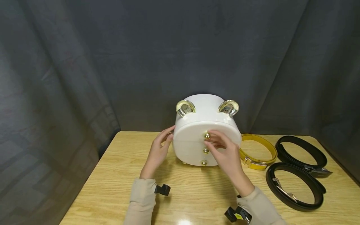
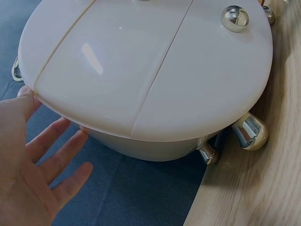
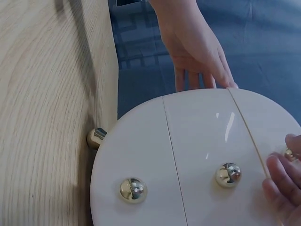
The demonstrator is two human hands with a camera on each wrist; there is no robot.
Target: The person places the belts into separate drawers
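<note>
A glossy white rounded box (image 1: pixel 187 147) with drawer fronts stands on the table, two gold ears (image 1: pixel 185 108) on its top. Three round gold knobs run down its front. My right hand (image 1: pixel 228 153) pinches the top knob (image 1: pixel 207 136) between thumb and fingers; in the right wrist view these fingers (image 3: pixel 282 183) flank the same knob (image 3: pixel 290 154). At the box's left side, my left hand (image 1: pixel 157 152) has its fingers spread and fairly straight. The left wrist view shows its thumb and fingertips right at the front panel's edge (image 2: pixel 61 114). A thin gold-toned seam (image 2: pixel 56 49) lies below the top panel.
Right of the box lie a coiled yellow belt (image 1: pixel 271 150) and two coiled black belts (image 1: pixel 320 156), (image 1: pixel 317 204) with metal buckles. Small gold feet (image 2: pixel 251 134) hold up the box. A dark grey curtain (image 1: pixel 146 62) hangs behind the wooden table (image 1: pixel 112 175).
</note>
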